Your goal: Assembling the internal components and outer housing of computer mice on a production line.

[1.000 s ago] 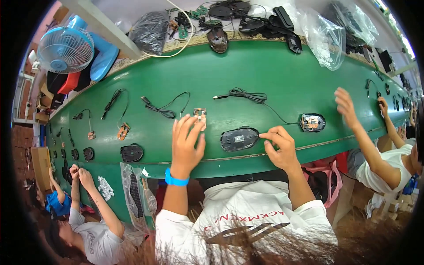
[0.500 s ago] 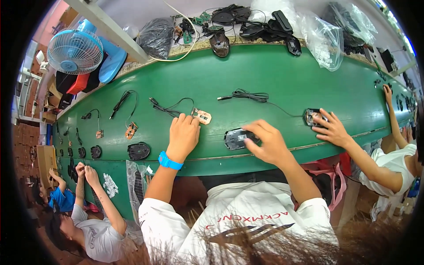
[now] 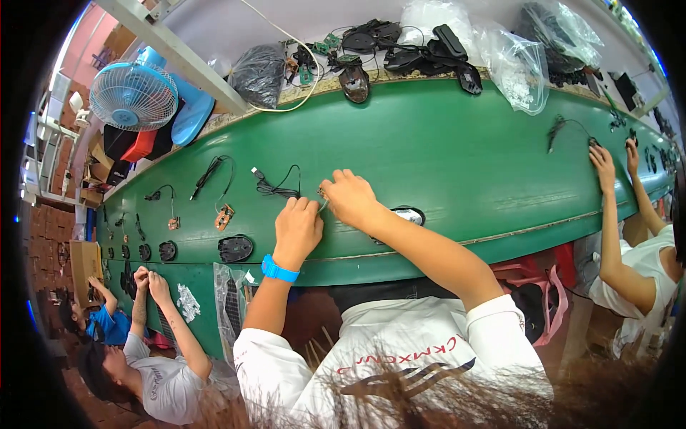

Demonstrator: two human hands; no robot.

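Both hands meet over a small circuit board (image 3: 323, 194) on the green worktop (image 3: 457, 157). The right hand (image 3: 350, 200) pinches it; the left hand (image 3: 296, 230), fingers curled, touches its near side. Its black cable (image 3: 275, 187) trails leftward.

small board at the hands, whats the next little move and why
Probably lift the small circuit board with its black cable across to the open mouse base. Both the left hand and right hand pinch at the board, and the base lies just right of them, partly hidden by the right forearm.
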